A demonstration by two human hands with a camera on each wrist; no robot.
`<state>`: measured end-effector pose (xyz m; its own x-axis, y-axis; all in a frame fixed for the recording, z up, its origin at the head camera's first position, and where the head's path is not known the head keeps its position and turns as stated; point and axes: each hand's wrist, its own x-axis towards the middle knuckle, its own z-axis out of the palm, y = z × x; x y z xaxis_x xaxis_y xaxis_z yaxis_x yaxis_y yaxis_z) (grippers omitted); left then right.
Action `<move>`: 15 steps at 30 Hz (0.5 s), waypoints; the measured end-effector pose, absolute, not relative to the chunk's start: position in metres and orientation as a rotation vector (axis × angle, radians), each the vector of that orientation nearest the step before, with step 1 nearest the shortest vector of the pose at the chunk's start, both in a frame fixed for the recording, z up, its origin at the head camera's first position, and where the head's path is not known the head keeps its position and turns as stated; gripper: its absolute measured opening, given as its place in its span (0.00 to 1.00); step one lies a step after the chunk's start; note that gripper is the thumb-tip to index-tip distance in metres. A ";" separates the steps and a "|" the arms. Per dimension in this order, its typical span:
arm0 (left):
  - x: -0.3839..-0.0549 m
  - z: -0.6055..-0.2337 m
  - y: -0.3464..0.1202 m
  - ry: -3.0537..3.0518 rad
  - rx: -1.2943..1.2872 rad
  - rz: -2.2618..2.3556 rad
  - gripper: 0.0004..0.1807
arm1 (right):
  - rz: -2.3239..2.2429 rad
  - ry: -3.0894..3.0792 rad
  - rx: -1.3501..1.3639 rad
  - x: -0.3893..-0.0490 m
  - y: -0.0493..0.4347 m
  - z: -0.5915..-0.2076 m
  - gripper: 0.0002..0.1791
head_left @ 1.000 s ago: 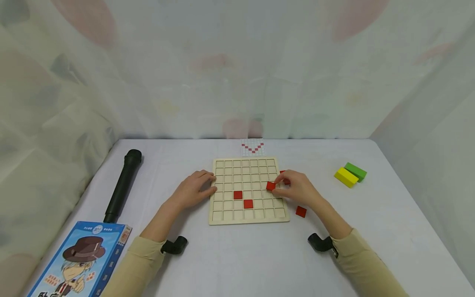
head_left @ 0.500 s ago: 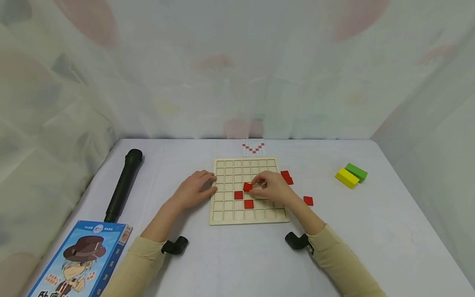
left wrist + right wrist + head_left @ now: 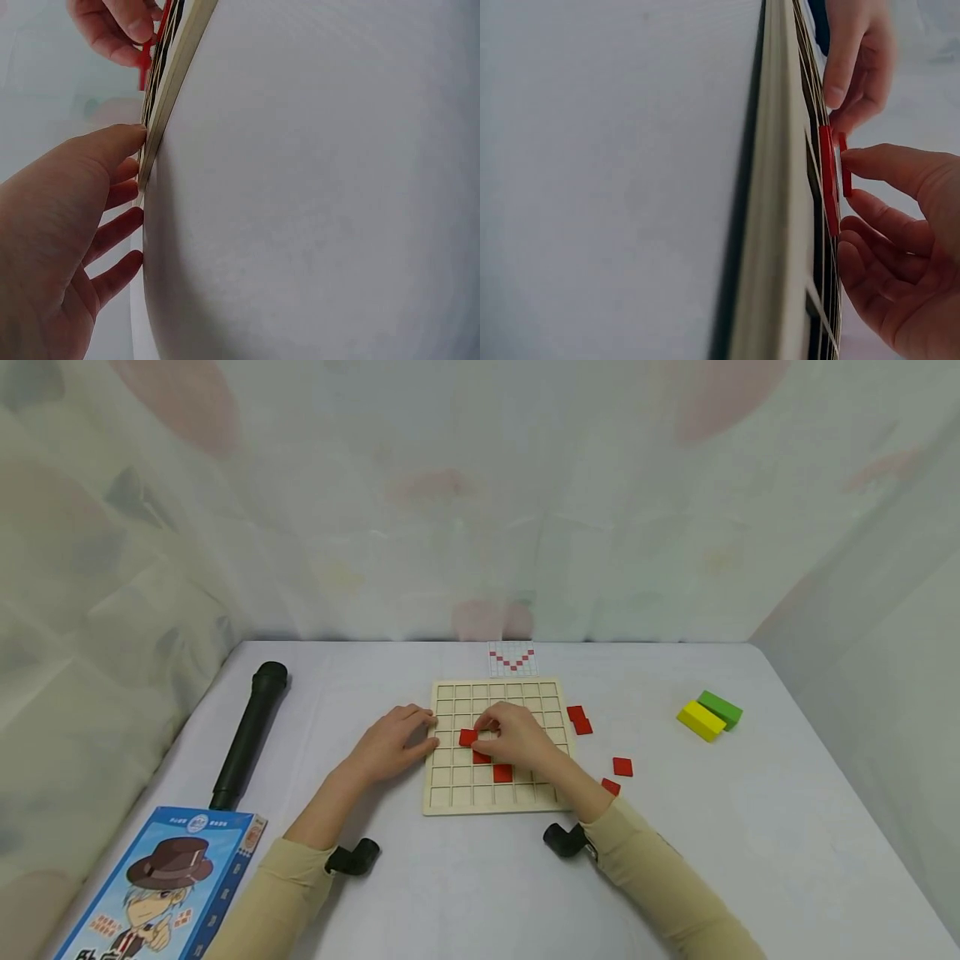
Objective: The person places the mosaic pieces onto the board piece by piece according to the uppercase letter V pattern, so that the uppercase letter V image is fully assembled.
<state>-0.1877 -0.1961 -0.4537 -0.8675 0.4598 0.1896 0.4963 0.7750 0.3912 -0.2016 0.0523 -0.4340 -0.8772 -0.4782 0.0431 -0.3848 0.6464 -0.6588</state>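
Observation:
A pale wooden grid board (image 3: 450, 798) lies mid-table. My right hand (image 3: 517, 739) pinches a square red tile (image 3: 467, 737) between thumb and finger, over the left half of the board. In the right wrist view that tile (image 3: 847, 176) stands just off the grid, near red tiles set in it. Two red tiles sit in cells: one (image 3: 481, 759) partly covered by the right hand, another (image 3: 502, 774) a row nearer and one column right. My left hand (image 3: 390, 745) rests at the board's left edge, its thumb (image 3: 124, 142) and fingertips touching the rim.
Several loose red tiles (image 3: 622, 767) lie right of the board. A small card with a red V pattern (image 3: 512, 658) lies behind it. Yellow (image 3: 701, 719) and green blocks (image 3: 720, 707) sit farther right. A black microphone (image 3: 251, 735) and a blue box (image 3: 161, 885) occupy the left.
My right hand has carried the red tile leftward from the board's right edge to its left half. The left hand has stayed at the left edge.

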 end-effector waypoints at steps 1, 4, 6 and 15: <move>-0.188 -0.454 -0.196 -2.880 -0.778 -0.673 0.17 | -1.035 2.730 -0.714 -0.203 0.051 -0.435 0.12; -0.188 -0.453 -0.196 -2.874 -0.782 -0.675 0.17 | -1.013 2.735 -0.707 -0.205 0.047 -0.436 0.12; -0.188 -0.454 -0.196 -2.872 -0.784 -0.674 0.17 | -1.003 2.734 -0.718 -0.206 0.045 -0.437 0.12; -0.188 -0.454 -0.196 -2.862 -0.791 -0.682 0.17 | -1.031 2.738 -0.742 -0.205 0.042 -0.439 0.12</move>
